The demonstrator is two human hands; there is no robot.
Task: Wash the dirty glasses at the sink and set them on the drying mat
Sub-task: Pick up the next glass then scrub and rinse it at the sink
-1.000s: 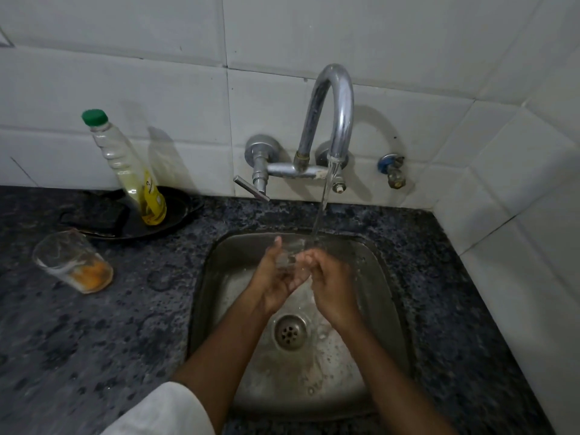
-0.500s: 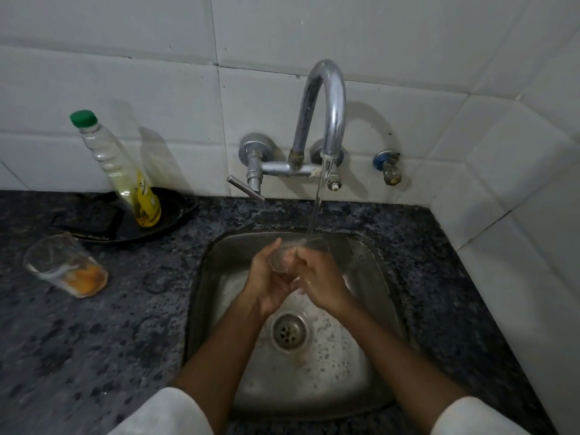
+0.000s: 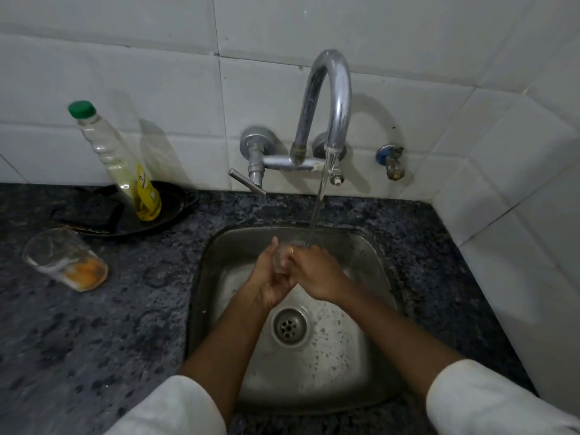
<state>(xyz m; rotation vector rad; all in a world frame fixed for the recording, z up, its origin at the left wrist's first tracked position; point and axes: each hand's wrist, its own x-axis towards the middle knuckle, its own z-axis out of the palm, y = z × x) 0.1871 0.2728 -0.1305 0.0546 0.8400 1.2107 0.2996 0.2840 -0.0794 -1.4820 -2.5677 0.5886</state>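
Note:
A small clear glass [image 3: 284, 257] is held over the steel sink [image 3: 381, 268] under the running water from the chrome tap [image 3: 329, 98]. My left hand [image 3: 266, 281] cups it from the left and below. My right hand [image 3: 317, 273] wraps it from the right, fingers over its side. The hands hide most of the glass. A second glass [image 3: 64, 259] with orange residue at its bottom stands on the dark counter [image 3: 94, 334] to the left, untouched.
A dish-soap bottle with a green cap [image 3: 122, 164] stands tilted in a black pan [image 3: 169, 215] behind the dirty glass. White tiled walls close the back and right. A small valve [image 3: 390, 160] sticks out right of the tap. The drain [image 3: 290, 324] sits mid-sink.
Both hands stay on the glass under the stream, with my right fingers shifting over it. The view has tilted slightly, and both white sleeves now show.

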